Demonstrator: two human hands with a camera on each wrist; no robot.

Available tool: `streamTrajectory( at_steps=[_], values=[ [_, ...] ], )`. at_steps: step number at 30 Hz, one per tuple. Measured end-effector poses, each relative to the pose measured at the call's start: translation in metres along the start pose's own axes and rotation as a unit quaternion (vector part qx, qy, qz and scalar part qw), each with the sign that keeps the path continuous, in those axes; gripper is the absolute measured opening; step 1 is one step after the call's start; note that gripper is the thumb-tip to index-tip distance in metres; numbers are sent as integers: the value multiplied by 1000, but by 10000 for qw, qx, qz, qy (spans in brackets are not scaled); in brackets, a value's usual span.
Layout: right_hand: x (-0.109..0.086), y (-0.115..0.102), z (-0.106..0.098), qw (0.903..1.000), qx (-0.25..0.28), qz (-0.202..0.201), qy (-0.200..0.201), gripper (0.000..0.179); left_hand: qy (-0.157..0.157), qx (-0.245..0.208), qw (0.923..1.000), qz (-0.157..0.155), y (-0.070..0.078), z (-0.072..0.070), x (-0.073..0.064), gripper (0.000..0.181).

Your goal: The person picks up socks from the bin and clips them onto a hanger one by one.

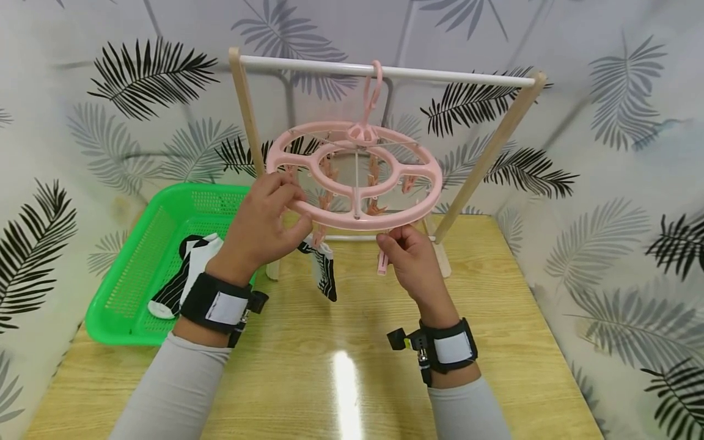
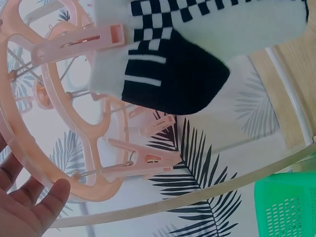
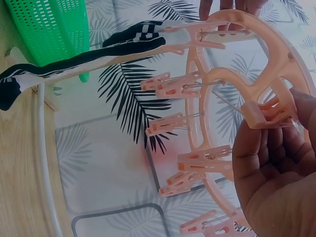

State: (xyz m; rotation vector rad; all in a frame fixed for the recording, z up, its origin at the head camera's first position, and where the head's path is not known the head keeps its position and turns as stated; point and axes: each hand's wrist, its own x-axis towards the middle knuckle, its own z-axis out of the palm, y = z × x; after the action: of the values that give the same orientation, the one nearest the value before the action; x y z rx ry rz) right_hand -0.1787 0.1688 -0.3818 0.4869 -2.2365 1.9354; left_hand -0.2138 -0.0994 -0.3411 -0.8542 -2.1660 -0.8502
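Observation:
A pink round clip hanger [image 1: 390, 218] hangs by its hook from a white bar. My left hand [image 1: 264, 223] grips its rim at the near left, fingers over the top and thumb at the edge. At the near right, my right hand [image 1: 414, 260] pinches a pink clothespin [image 1: 383, 261] that dangles under the rim; nothing is between its jaws in the right wrist view. Near my left hand, a black, white and checkered sock [image 2: 182, 74] hangs from a clothespin [image 2: 79, 43]. Other clothespins [image 3: 170, 123] hang from the rings.
Left on the wooden table [image 1: 308, 366] stands a green basket [image 1: 118, 263] with black and white socks [image 1: 189, 269] in it. The white bar [image 1: 440, 74] rests on wooden posts [image 1: 489, 156] at either side. A leaf-patterned wall covering [image 1: 616, 183] rises close behind.

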Motion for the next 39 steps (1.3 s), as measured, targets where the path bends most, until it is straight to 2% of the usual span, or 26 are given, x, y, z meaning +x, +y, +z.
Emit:
streamTrajectory(
  at_steps=[7,12,15,18,20,22,24,25,26,27,30,32,33,34,35,36,39],
  values=[
    [-2,0,-1,9998,43,176,110,18,-161,-124,9998,-54,-10,-1,-7,26],
    [-5,-3,-3,9985,-132,396,356,18,22,-134,9996,-245,-22,-6,-15,27],
    [-6,-3,-5,9983,-74,408,409,18,-41,71,9985,-549,-35,-6,-24,25],
    [-6,-3,-7,9985,-58,354,417,19,-491,146,9916,-1186,-50,-4,-37,25],
    [-6,-3,-7,9984,-91,358,438,19,-908,-34,9779,-1880,-61,-4,-47,29],
    [-6,-2,-7,9980,-169,398,465,20,-1208,-340,9548,-2694,-73,-5,-57,34],
    [-6,-2,-7,9976,-246,447,474,20,-1286,-584,9317,-3346,-86,-6,-66,39],
    [-6,-2,-6,9975,-267,466,468,19,-1290,-656,9231,-3562,-93,-7,-70,41],
    [-6,-2,-6,9974,-275,478,459,20,-1277,-679,9183,-3685,-99,-9,-75,42],
    [-5,-2,-6,9975,-277,479,446,20,-1249,-645,9166,-3742,-106,-9,-80,42],
    [-5,-1,-6,9983,-98,429,386,19,-1201,-432,9215,-3668,-122,-11,-95,41],
    [-5,-1,-5,9987,21,399,323,19,-1234,-294,9195,-3721,-131,-12,-106,41],
    [-5,0,-5,9988,83,381,291,19,-1262,-217,9157,-3810,-134,-12,-111,42],
    [-5,0,-4,9989,141,373,258,18,-1361,-144,9087,-3943,-138,-12,-116,46],
    [-5,1,-4,9989,187,371,216,19,-1511,-93,8987,-4117,-141,-13,-121,53],
    [-5,1,-3,9989,205,385,184,19,-1701,-62,8849,-4336,-144,-14,-124,62],
    [-5,1,-1,9988,250,399,115,18,-2346,-5,8363,-4955,-151,-17,-133,89]
  ],
)
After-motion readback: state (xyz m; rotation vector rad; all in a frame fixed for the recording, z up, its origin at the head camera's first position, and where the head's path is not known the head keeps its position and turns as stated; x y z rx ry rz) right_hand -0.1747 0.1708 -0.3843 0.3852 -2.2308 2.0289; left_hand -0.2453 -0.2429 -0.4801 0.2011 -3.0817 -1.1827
